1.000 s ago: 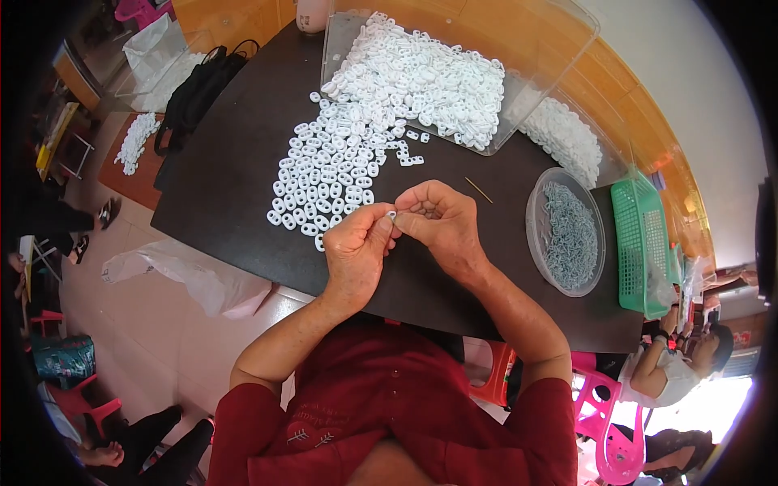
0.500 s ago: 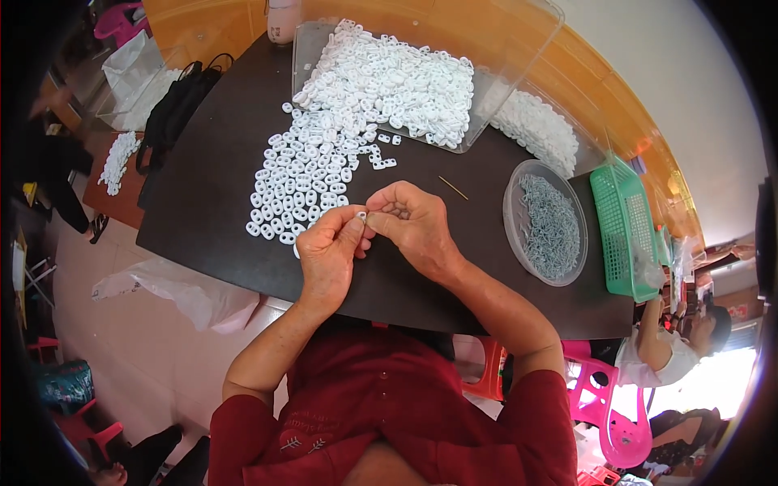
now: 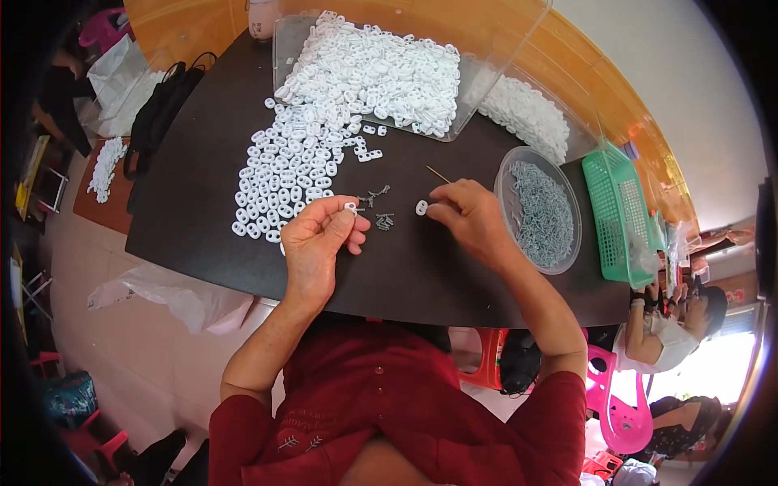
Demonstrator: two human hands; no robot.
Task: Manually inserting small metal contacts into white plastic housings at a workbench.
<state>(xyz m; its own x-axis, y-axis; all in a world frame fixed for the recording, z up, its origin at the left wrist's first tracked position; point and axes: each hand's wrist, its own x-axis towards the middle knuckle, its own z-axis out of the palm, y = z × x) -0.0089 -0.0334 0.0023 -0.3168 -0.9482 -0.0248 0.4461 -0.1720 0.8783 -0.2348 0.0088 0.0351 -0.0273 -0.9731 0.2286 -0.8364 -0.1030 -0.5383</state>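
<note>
My left hand (image 3: 314, 243) pinches a small white two-hole plastic piece (image 3: 350, 207) between thumb and forefinger. A thin metal screw shows beside that piece. My right hand (image 3: 474, 219) is off to the right, thumb and forefinger closed at the edge of another white two-hole piece (image 3: 421, 207), its two holes facing up. Between the hands, several small grey screws (image 3: 385, 221) lie loose on the dark table. A thin brass-coloured rod (image 3: 438, 174) lies just beyond my right fingers. Many white oval pieces (image 3: 279, 182) spread over the table left of my left hand.
A clear bin (image 3: 454, 134) at the back spills more white pieces. On the right stand a round clear tub (image 3: 506, 223) of grey screws and a green basket (image 3: 620, 231). White pieces fill another clear container (image 3: 527, 121). A person (image 3: 668, 336) sits at far right.
My hands were together over one white piece. My right hand has moved right, away from my left, and the loose screws between them have come into view.
</note>
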